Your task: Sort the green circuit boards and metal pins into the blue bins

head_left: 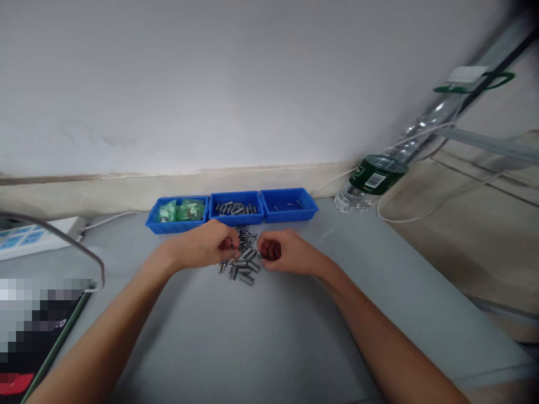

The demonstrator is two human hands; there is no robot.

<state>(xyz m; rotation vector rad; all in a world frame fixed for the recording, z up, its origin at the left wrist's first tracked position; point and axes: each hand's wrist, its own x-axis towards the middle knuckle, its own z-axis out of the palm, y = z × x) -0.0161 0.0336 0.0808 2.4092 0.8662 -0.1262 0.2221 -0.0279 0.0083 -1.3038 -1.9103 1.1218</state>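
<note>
A pile of short grey metal cylinders (246,278) lies on the grey table, with thinner shiny metal pins (247,238) heaped at its far side. At the pile's left edge is my left hand (208,245), its fingers curled in and the fingertips among the pieces. My right hand (290,253) is at the right edge, thumb and fingers bent into a pinch beside the cylinders. Whatever either hand grips is too small or hidden to make out. Just beyond the pile, the middle blue bin (236,216) holds several similar cylinders.
The left blue bin (177,227) contains green plastic packets (190,210); the right blue bin (290,215) has a few thin pins. A large water bottle (377,177) leans at the back right. To the left are a white power strip (63,233) and a screen-like object (37,336) with a cable.
</note>
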